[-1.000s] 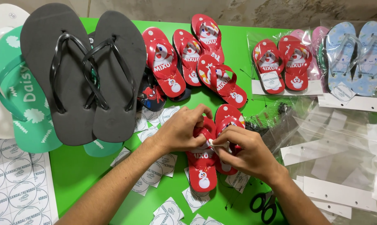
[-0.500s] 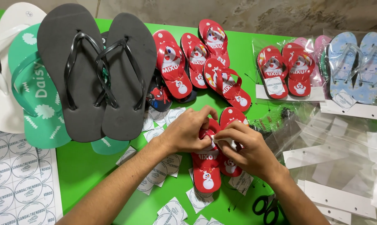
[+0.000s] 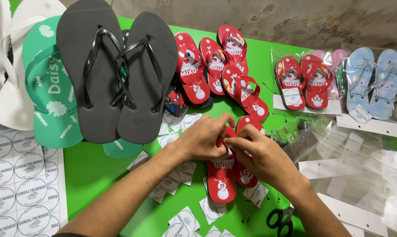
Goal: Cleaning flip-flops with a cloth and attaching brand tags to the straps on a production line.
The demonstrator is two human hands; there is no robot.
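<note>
Both hands meet over a pair of small red rubber flip-flops with a snowman print (image 3: 221,182) lying side by side on the green table (image 3: 93,171). Their long axis runs roughly away from the person, heels toward the near edge, toes under the hands. Left hand (image 3: 202,138) curled, fingertips pinching at the strap area of the pair; right hand (image 3: 259,156) curled too, thumb and forefinger pressed together on the same spot. Exactly what is pinched is hidden.

Just left of the pair: scattered round white paper stickers (image 3: 176,180). Further left and beyond: large black rubber flip-flops (image 3: 115,74). Beyond the pair: more red printed flip-flops (image 3: 216,66). Right of the pair: clear plastic bags (image 3: 347,162). Near-right: black-handled scissors (image 3: 281,221).
</note>
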